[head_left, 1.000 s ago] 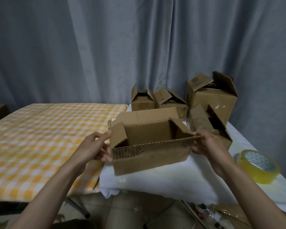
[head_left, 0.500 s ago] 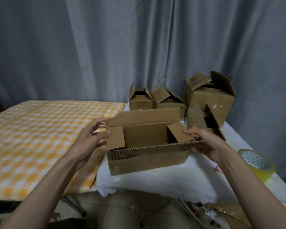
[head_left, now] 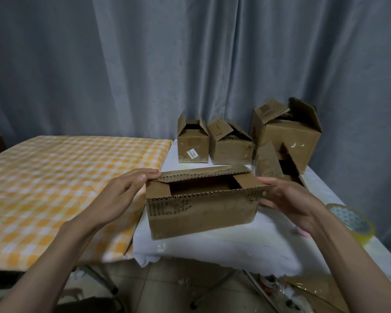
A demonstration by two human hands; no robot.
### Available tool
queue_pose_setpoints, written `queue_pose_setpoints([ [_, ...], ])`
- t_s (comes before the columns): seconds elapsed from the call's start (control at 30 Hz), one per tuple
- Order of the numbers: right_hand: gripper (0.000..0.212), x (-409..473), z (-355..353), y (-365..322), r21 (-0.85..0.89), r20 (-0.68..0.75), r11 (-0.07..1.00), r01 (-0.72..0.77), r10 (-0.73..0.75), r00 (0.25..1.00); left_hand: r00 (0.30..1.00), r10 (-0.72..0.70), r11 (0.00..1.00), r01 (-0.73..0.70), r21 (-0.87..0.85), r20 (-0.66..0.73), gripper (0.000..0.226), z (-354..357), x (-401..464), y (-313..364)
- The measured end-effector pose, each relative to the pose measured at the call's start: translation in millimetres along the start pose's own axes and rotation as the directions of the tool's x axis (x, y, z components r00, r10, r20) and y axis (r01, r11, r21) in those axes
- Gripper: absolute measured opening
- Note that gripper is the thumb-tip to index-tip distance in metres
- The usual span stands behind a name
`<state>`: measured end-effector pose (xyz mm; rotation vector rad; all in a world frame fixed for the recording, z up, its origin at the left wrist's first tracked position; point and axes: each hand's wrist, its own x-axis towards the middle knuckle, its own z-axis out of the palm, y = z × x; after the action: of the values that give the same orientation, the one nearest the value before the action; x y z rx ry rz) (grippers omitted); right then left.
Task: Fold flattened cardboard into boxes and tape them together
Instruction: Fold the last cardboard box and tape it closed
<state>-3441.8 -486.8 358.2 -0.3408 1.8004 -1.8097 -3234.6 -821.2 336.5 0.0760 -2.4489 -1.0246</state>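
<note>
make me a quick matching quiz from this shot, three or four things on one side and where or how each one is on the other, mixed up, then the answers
Things
1. tape roll
2. box with white label
3. checked cloth
4. front box

Places or states
a. held between both hands, short flaps folded in
b. at the right edge of the white table, behind the right forearm
c. covers the table on the left
d. back row, leftmost, flaps standing up

Pairs: 1-b, 2-d, 3-c, 4-a
</note>
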Motion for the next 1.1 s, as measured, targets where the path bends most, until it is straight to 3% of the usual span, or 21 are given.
queue_pose_setpoints([
  [0.07, 0.048, -12, -6, -1, -0.068, 0.092, 0.997, 0.044, -0.038, 0.995, 0.998, -0.06, 0.995, 0.06, -0.084, 0.01, 0.053, 1, 0, 4],
  [0.2, 0.039, -18, -6, -4, -0.121, 0.18, 0.989, 0.086, -0.063, 0.982, 0.994, -0.105, 0.982, 0.108, -0.156, 0.027, 0.067, -1, -1, 11],
  [0.3, 0.053, -11, 10, -2, -0.192, 0.03, 0.978, 0.077, -0.072, 0.997, 0.997, -0.074, 0.986, 0.077, -0.145, 0.025, 0.066, -2, 0, 15],
  [0.43, 0.039, 5, 38, 7, -0.271, -0.258, 0.955, 0.119, -0.191, 0.947, 0.998, -0.062, 0.998, 0.062, -0.022, -0.007, 0.054, 1, 3, 15],
  [0.6, 0.034, 17, 45, 14, -0.277, -0.345, 0.941, 0.192, -0.284, 0.895, 0.998, -0.002, 1.0, 0.001, -0.019, -0.058, 0.026, 9, 8, 17],
  [0.73, 0.042, 20, 51, 21, -0.542, -0.444, 0.819, 0.189, -0.47, 0.763, 0.998, -0.014, 0.997, 0.018, 0.069, -0.054, 0.036, 12, 7, 21],
  [0.8, 0.037, 15, 60, 24, -0.644, -0.421, 0.731, 0.227, -0.585, 0.693, 0.998, -0.011, 0.985, 0.021, 0.169, -0.06, 0.036, 13, 2, 27],
  [0.87, 0.032, 7, 70, 26, -0.689, -0.362, 0.676, 0.26, -0.633, 0.684, 0.997, -0.014, 0.942, 0.036, 0.335, -0.07, 0.033, 19, -5, 37],
  [1.0, 0.027, -16, 101, 36, -0.648, -0.093, 0.636, 0.419, -0.612, 0.786, 0.988, -0.07, 0.776, 0.142, 0.614, -0.139, 0.05, 44, -13, 62],
  [1.1, 0.039, -26, 115, 47, -0.617, 0.039, 0.633, 0.468, -0.569, 0.821, 0.989, -0.001, 0.777, 0.095, 0.622, -0.15, 0.057, 62, -19, 80],
])
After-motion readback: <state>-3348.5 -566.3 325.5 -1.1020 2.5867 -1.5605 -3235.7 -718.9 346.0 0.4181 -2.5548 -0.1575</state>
